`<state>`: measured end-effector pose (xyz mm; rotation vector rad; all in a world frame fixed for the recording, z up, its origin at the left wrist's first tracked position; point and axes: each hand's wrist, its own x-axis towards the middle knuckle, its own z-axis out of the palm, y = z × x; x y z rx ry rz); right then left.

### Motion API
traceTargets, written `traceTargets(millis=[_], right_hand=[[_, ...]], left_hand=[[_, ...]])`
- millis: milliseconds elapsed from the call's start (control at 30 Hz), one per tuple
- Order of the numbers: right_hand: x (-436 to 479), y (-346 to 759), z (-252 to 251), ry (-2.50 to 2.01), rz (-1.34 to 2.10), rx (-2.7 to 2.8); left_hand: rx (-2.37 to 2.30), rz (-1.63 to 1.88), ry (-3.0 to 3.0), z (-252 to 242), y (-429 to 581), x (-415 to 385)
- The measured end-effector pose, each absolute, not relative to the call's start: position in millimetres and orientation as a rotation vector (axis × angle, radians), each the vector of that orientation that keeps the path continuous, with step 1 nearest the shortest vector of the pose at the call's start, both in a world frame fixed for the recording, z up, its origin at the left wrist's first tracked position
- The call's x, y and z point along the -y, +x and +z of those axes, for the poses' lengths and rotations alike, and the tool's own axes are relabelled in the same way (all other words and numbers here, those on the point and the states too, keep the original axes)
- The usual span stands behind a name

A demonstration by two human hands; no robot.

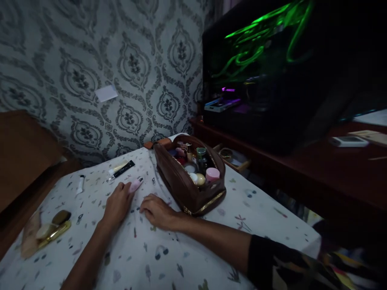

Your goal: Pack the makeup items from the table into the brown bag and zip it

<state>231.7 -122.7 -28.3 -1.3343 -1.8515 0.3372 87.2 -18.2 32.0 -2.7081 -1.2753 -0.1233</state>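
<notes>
My left hand [117, 203] is closed around a small pale pink tube [136, 185] with a silvery end, held just above the patterned white cloth [181, 257]. Close by on the right, my right hand [157, 212] rests on the cloth with its fingers curled in, and nothing shows in them. Its wrist lies against the near end of a brown makeup bag [178, 181]. The bag stands unzipped, with a pink-lidded jar [212, 174], a dark green-capped bottle [202, 159] and several other cosmetics inside. Beyond my left hand lies a black tube [121, 170].
A small white tube [80, 184] lies at the left. Nearer sits a group with a gold-coloured item [56, 233] and a dark oval one [61, 217]. A partly open drawer [238, 165] is behind the bag, below a dark red desk [302, 173]. A brown panel [24, 153] borders the left.
</notes>
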Motion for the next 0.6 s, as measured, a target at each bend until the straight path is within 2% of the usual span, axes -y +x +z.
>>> traceTargets(millis=[367, 600], right_hand=[[120.9, 230.8, -27.2, -1.364, 0.369, 1.808], [122.5, 231.1, -26.6, -1.374, 0.342, 1.745]], left_hand=[[1.280, 0.079, -2.689, 51.4, 98.5, 44.5], [1.269, -0.086, -2.836, 45.5, 93.4, 41.6]])
